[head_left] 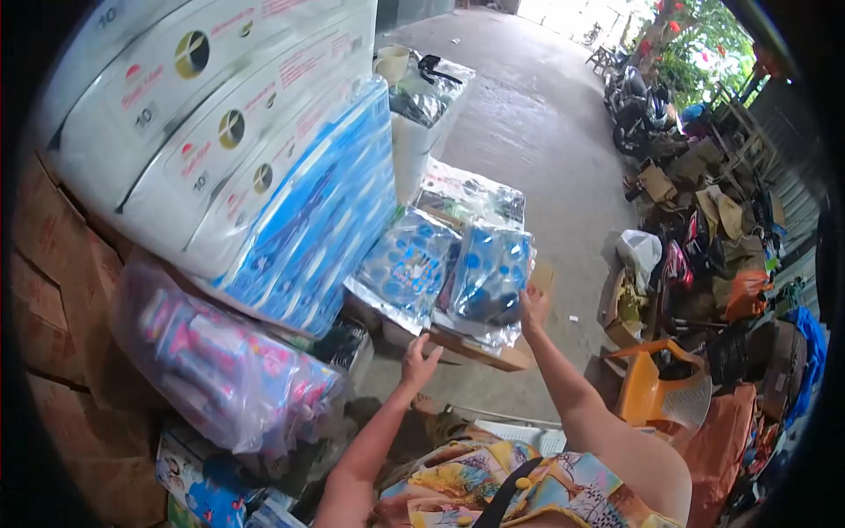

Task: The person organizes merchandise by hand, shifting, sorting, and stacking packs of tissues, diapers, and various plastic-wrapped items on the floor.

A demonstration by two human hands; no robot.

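Note:
My right hand grips the right edge of a shiny silver plastic packet with blue dots; its fingers are partly hidden there. Close by on the left, a second silver packet with blue dots leans against the first. My left hand is just in front of the packets' near edges, fingers apart and holding nothing. Under the packets, the side of a cardboard box shows. Behind them sits another clear-wrapped packet with a white printed top.
Tall white wrapped bales and a blue-striped pack rise at left. Nearer is a bagged pink-and-purple bundle. A cup stands on a wrapped stack. At right are an orange chair and piled clutter beside the concrete floor.

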